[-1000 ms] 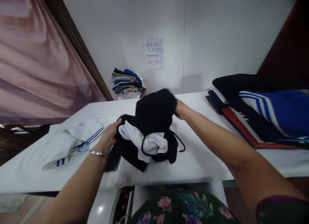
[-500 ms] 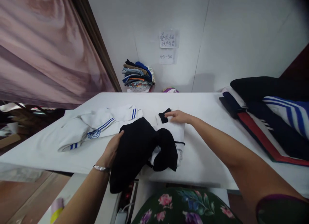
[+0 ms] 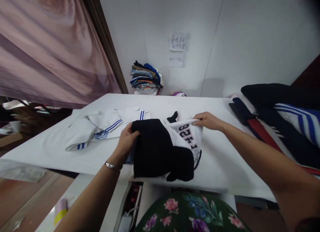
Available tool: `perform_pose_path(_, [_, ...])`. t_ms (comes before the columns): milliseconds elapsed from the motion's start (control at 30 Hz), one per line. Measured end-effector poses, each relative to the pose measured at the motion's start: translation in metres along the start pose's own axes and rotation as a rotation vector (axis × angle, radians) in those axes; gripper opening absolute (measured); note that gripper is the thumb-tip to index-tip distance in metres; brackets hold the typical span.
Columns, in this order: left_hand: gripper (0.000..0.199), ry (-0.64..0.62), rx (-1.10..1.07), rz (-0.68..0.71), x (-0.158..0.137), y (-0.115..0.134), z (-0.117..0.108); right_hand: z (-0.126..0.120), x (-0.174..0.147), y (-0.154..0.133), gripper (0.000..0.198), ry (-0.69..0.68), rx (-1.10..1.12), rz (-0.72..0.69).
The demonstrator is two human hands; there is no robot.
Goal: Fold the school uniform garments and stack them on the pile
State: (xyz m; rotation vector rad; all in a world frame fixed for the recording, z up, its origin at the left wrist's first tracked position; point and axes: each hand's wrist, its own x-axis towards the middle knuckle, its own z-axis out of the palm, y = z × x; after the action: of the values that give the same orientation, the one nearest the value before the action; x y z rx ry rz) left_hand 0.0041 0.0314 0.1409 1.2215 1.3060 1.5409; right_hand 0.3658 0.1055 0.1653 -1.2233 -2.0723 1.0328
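On white tabletop (image 3: 225,168), a crumpled black-and-white garment (image 3: 155,148) with dark numerals (image 3: 187,134), in left hand's (image 3: 127,138) and right hand's (image 3: 208,121) grip.

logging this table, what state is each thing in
black-and-white garment: rumpled, partly spread
left hand: closed on the garment's black part
right hand: pinching its white part
blue-striped white garment: laid loosely, creased
rear clothes pile: stacked, folded
right-side clothes pile: layered
curtain: hanging

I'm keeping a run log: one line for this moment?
left hand: grips black-and-white garment | right hand: pinches its white part | blue-striped white garment: on table, left
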Motion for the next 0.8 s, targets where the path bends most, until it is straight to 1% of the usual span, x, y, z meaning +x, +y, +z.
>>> perform_pose_path(67, [0.031, -0.007, 0.114, 0.229, 0.007, 0.036, 0.010, -0.021, -0.014, -0.005, 0.029, 0.147, 0.061, -0.061])
perform_pose_path(100, [0.030, -0.039, 0.147, 0.343, 0.011, 0.055, 0.015, -0.033, -0.020, -0.009, 0.029, 0.228, 0.079, -0.097])
perform_pose_path(167, [0.023, -0.071, 0.124, 0.538, 0.018, 0.094, 0.030, -0.056, -0.027, -0.017, 0.027, 0.398, 0.089, -0.155])
perform_pose_path(200, [0.019, -0.085, 0.088, 0.606, 0.023, 0.111, 0.039, -0.066, -0.029, -0.020, 0.026, 0.480, 0.082, -0.167])
perform_pose_path(267, [0.016, -0.096, 0.006, 0.685, 0.035, 0.140, 0.059, -0.082, -0.031, -0.026, 0.024, 0.641, 0.031, -0.150])
perform_pose_path(300, [0.017, -0.090, -0.014, 0.706, 0.042, 0.151, 0.070, -0.086, -0.033, -0.028, 0.024, 0.732, -0.013, -0.139])
perform_pose_path(367, [0.019, -0.057, 0.011, 0.735, 0.059, 0.169, 0.093, -0.083, -0.042, -0.033, 0.024, 0.908, -0.122, -0.170])
perform_pose_path(400, [0.020, -0.041, 0.049, 0.745, 0.068, 0.177, 0.104, -0.074, -0.050, -0.036, 0.025, 0.966, -0.172, -0.214])
perform_pose_path(433, [0.018, -0.034, 0.094, 0.747, 0.076, 0.183, 0.115, -0.060, -0.061, -0.039, 0.026, 0.996, -0.213, -0.276])
perform_pose_path(467, [0.015, -0.036, 0.136, 0.743, 0.085, 0.188, 0.125, -0.041, -0.074, -0.041, 0.027, 0.962, -0.236, -0.339])
perform_pose_path(533, [0.008, -0.053, 0.188, 0.722, 0.099, 0.198, 0.145, 0.006, -0.100, -0.039, 0.030, 0.778, -0.232, -0.412])
perform_pose_path(600, [0.008, -0.061, 0.226, 0.698, 0.109, 0.207, 0.161, 0.057, -0.120, -0.029, 0.048, 0.527, -0.244, -0.440])
perform_pose_path(633, [0.010, -0.054, 0.241, 0.689, 0.112, 0.211, 0.169, 0.079, -0.124, -0.021, 0.059, 0.473, -0.249, -0.419])
perform_pose_path(700, [0.013, -0.033, 0.260, 0.678, 0.114, 0.221, 0.182, 0.112, -0.122, -0.005, 0.079, 0.477, -0.229, -0.334])
perform_pose_path(733, [0.013, -0.017, 0.267, 0.680, 0.113, 0.226, 0.189, 0.121, -0.116, 0.002, 0.086, 0.506, -0.209, -0.299])
perform_pose_path(800, [0.010, 0.007, 0.281, 0.703, 0.107, 0.238, 0.203, 0.127, -0.097, 0.007, 0.093, 0.576, -0.168, -0.263])
